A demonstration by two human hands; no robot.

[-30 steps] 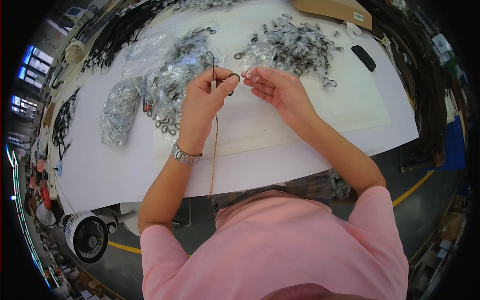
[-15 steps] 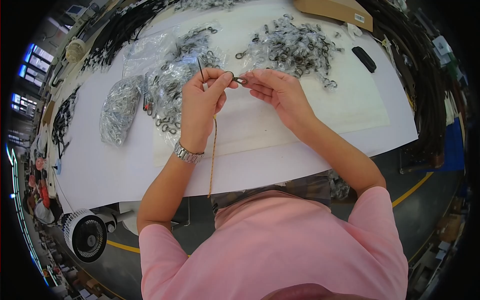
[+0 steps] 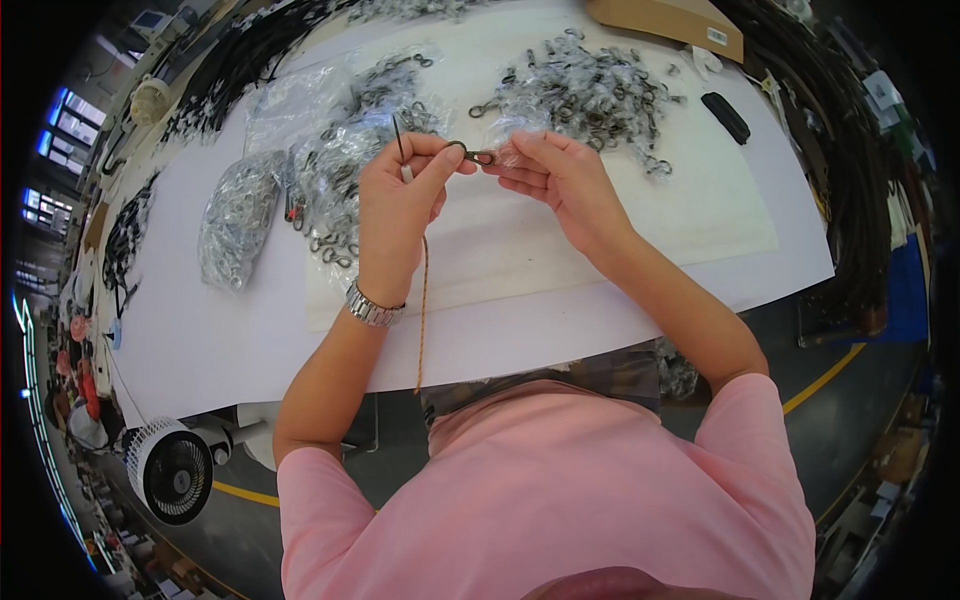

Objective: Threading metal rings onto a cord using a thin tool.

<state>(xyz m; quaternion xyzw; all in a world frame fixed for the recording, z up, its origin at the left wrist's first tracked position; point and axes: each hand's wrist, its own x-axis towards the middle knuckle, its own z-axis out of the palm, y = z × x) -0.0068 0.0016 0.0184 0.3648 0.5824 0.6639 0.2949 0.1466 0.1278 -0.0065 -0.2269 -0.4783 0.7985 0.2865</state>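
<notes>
Left hand pinches a metal snap hook and brown cord; right hand pinches the hook's other end above the white worktop. Loose hooks heaped beyond.

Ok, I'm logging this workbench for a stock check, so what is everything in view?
metal clasp: one, dark grey, pinched between both hands
cord: one, tan, hanging from the left hand
loose clasps: a pile, silvery, far right of table
bagged clasps: several clear bags, far left of table
table: one, white
cardboard box: one, brown, far edge
flat black object: one, right of the pile
fan: one, white, floor at left
wristwatch: one, silver, left wrist
left hand: one
right hand: one
</notes>
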